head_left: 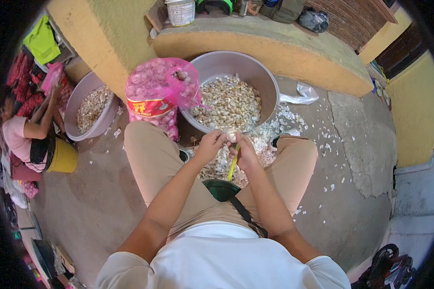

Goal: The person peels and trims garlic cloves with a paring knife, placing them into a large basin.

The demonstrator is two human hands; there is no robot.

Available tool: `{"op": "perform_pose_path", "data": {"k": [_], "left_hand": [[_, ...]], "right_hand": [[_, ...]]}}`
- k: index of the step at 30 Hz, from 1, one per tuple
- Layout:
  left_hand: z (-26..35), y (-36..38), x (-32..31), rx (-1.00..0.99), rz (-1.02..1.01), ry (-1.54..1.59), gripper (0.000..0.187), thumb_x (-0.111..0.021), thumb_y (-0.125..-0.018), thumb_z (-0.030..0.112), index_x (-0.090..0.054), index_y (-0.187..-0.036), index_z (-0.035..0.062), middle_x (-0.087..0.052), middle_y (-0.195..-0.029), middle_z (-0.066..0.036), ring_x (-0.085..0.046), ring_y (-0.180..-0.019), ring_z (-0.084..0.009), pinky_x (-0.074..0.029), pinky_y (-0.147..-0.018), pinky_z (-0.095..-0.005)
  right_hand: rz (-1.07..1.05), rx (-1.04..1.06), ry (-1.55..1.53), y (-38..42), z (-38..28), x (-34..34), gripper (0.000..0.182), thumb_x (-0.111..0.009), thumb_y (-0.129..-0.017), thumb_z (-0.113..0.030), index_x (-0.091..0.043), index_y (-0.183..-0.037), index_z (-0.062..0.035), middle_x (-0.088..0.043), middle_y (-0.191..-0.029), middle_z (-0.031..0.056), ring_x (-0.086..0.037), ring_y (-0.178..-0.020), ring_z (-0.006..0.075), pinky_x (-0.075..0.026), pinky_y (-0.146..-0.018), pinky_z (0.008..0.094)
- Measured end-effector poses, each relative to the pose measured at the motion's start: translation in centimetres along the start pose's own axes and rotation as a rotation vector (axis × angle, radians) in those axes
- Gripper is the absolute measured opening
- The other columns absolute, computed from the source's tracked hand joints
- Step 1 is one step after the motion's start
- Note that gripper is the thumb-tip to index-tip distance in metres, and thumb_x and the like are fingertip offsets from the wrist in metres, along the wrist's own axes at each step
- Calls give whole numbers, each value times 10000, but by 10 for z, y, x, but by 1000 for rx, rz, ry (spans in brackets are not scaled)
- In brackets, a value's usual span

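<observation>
My left hand (209, 146) and my right hand (245, 153) meet over my knees, both closed around a small white garlic bulb (231, 137). A yellow-handled tool (233, 167) runs down from my right hand. Just beyond the hands stands a large metal basin (267, 79) filled with garlic cloves. A pink mesh sack of garlic (159, 94) leans against the basin's left side. Papery garlic skins (222, 168) lie in a heap on the floor between my legs.
Another person (26, 137) sits at the far left beside a second basin of garlic (89, 111) and a yellow bucket (62, 156). A low yellow wall (255, 45) rises behind the basin. White peel scraps (323, 144) litter the concrete floor to the right.
</observation>
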State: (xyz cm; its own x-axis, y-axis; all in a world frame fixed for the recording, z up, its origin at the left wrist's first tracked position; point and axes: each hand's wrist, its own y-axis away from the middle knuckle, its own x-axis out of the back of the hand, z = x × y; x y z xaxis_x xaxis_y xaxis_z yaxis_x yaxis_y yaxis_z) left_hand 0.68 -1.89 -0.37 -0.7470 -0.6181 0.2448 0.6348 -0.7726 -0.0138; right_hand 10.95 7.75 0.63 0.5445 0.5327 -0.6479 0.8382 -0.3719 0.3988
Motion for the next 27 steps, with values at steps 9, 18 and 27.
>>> {"op": "perform_pose_path", "data": {"k": [9,18,27], "left_hand": [[-21,-3,6,40,33,-284,160,-515,-795,137,-552,-830,-14,-553,-670,-150,-546,-574,-189,-428,-539,-299],[-13,-8,9,-93,191,-22,249,-562,-776,192,-537,-936,3,-574,-762,-79,-539,-639,-168,-435,-603,-301],[-8,-6,9,131,-132,142,468,-551,-795,338,-446,-1059,-34,-556,-780,-106,-520,-654,-119,-427,-554,-245]], "right_hand": [[-86,-44,-84,0,2,0,264,-471,-842,-352,-472,-883,-91,-516,-677,33,-377,-438,65,-334,-405,203],[4,-3,62,2,-2,0,278,-536,-819,-278,-465,-983,-65,-506,-664,40,-402,-440,74,-346,-395,212],[71,13,368,5,-4,-9,324,-523,-828,-260,-470,-1073,-54,-525,-680,27,-421,-442,77,-343,-384,211]]}}
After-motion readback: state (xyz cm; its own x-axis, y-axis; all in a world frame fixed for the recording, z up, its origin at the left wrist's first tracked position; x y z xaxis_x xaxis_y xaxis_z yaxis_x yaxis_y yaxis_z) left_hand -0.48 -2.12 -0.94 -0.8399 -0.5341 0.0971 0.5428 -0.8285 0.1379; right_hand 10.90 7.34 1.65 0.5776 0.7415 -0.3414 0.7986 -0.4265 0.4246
